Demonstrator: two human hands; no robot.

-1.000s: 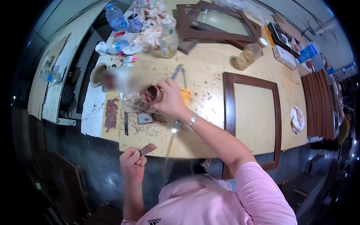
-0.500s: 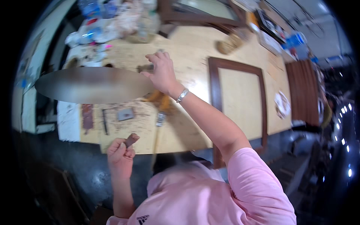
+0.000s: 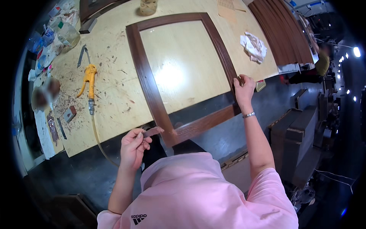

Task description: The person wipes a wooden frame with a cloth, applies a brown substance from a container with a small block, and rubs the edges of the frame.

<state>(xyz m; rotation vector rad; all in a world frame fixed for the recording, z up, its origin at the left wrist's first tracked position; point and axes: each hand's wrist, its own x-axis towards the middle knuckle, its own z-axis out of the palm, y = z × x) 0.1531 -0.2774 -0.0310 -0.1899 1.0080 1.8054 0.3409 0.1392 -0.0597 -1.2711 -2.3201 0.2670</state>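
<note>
Left grip (image 3: 133, 149) pinches a blade (image 3: 154, 132) near the frame (image 3: 148, 80), 7 o'clock. Right grip (image 3: 244, 89) touches its 3 o'clock edge, closure unclear.

A white glare burns on the pane (image 3: 179, 70) over a brightly lit tabletop (image 3: 114, 107), while the floor (image 3: 87, 179) lies dim, small lamps (image 3: 357, 52) dot the dark right side, fisheye curvature bends straight edges toward black corners, and a smeared patch (image 3: 45, 93) blurs the left.
</note>
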